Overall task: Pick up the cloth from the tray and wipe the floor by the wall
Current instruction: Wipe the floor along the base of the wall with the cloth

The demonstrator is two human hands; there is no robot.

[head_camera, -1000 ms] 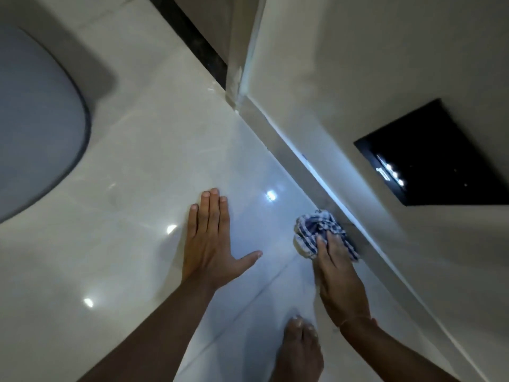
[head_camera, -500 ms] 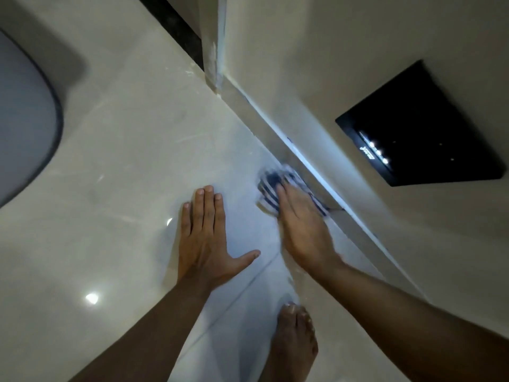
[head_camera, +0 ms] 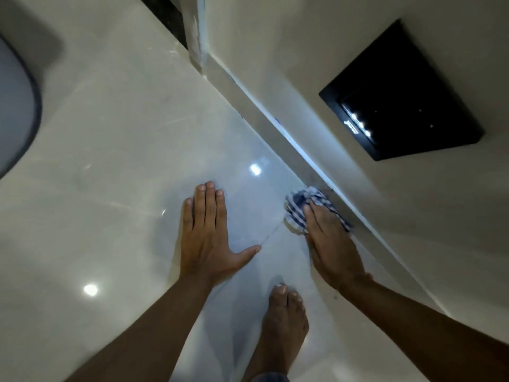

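Observation:
A bunched blue-and-white checked cloth (head_camera: 298, 206) lies on the glossy pale floor tile (head_camera: 132, 150), right against the skirting (head_camera: 278, 121) at the foot of the wall. My right hand (head_camera: 329, 241) presses down on the cloth, fingers over its near part. My left hand (head_camera: 208, 232) is flat on the tile to the left, fingers spread, holding nothing. No tray is in view.
A black square panel (head_camera: 399, 97) with small lights is set into the wall (head_camera: 330, 37) on the right. A grey rounded mat edge (head_camera: 16, 106) lies at far left. My bare foot (head_camera: 281, 326) stands between my arms. A door-frame post (head_camera: 197, 31) rises at top.
My right hand pushed the cloth forward along the skirting, then drew it back toward me. My left hand stayed planted on the tile.

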